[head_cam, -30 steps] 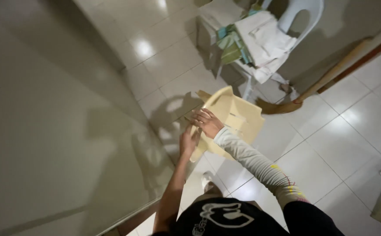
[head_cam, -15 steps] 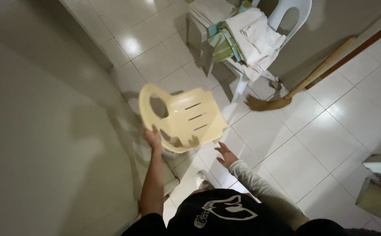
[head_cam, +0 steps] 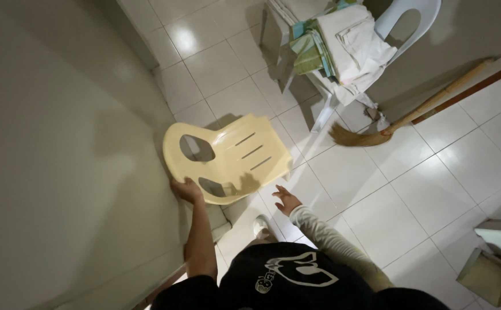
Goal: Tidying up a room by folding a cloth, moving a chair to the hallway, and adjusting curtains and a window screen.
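One hand's doing the work: left hand (head_cam: pixel 186 189) curled on the rim of the yellow plastic chair (head_cam: pixel 227 158) by the wall, right hand (head_cam: pixel 286 200) spread free beside it, so I'd grab on for balance.

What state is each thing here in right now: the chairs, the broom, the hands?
Yellow plastic chair: tipped off its legs, held against the wall.
Left hand: gripping the yellow chair's back edge.
Right hand: open, empty, apart from the chair.
White plastic chair: upright, piled with folded cloths.
Straw broom: leaning, bristles on the tiled floor.
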